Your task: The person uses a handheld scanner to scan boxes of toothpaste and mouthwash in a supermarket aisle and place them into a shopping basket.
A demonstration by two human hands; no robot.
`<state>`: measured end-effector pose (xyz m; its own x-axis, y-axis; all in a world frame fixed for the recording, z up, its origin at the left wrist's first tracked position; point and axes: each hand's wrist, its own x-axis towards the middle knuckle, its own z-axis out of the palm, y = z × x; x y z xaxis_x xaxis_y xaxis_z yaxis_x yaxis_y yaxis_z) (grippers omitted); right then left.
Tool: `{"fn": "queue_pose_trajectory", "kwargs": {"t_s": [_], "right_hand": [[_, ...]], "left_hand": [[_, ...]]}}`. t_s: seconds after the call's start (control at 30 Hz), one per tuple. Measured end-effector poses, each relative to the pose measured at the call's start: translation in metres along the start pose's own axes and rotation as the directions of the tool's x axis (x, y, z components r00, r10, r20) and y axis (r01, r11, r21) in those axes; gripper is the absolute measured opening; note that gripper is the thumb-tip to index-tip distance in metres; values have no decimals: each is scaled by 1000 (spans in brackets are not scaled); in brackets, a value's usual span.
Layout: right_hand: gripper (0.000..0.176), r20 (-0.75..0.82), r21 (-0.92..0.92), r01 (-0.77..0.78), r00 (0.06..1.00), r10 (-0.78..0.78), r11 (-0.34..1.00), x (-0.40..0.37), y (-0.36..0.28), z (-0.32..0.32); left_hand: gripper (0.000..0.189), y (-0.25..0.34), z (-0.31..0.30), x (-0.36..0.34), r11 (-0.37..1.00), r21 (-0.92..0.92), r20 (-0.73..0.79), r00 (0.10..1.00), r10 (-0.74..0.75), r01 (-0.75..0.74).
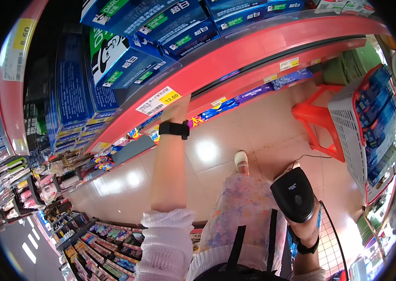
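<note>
My left hand reaches up to the red shelf edge, beside a price label reading 12.00. Its fingers are hidden behind that edge, below stacked blue DARLIE boxes, and a black band circles the wrist. Lower right, my right hand is closed around a black handheld scanner, whose broad head covers most of the fingers. A dark cable runs near the scanner.
A red stool stands at the right, beside a white basket filled with blue boxes. Bagged goods line the lower shelf. More shelves of goods stand at the lower left. My feet are on the tiled floor.
</note>
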<state>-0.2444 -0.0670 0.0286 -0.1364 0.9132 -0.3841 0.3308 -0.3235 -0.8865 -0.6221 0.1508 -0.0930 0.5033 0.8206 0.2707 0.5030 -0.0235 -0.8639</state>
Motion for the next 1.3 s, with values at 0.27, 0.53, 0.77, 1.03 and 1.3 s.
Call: {"fn": "queue_pose_trajectory", "kwargs": {"t_s": [0.27, 0.53, 0.77, 1.03, 1.3], "right_hand": [[56, -9, 18, 31, 999, -30, 999, -6, 7, 7], [56, 49, 53, 13, 999, -15, 998, -3, 8, 2], [56, 53, 67, -37, 998, 33, 997, -6, 18, -6], [49, 9, 111, -40, 999, 40, 993, -29, 30, -35], [46, -277, 415, -6, 952, 132, 910, -87, 88, -117]], "left_hand": [[17, 14, -44, 7, 787, -500, 127, 930, -345, 361], [23, 2, -66, 17, 434, -708, 332, 805, -491, 557], [56, -15, -77, 13, 319, -444, 868, 490, -77, 837], [53, 12, -149, -12, 361, -540, 664, 648, -373, 760], [43, 121, -375, 48, -170, -953, 263, 964, -49, 251]]}}
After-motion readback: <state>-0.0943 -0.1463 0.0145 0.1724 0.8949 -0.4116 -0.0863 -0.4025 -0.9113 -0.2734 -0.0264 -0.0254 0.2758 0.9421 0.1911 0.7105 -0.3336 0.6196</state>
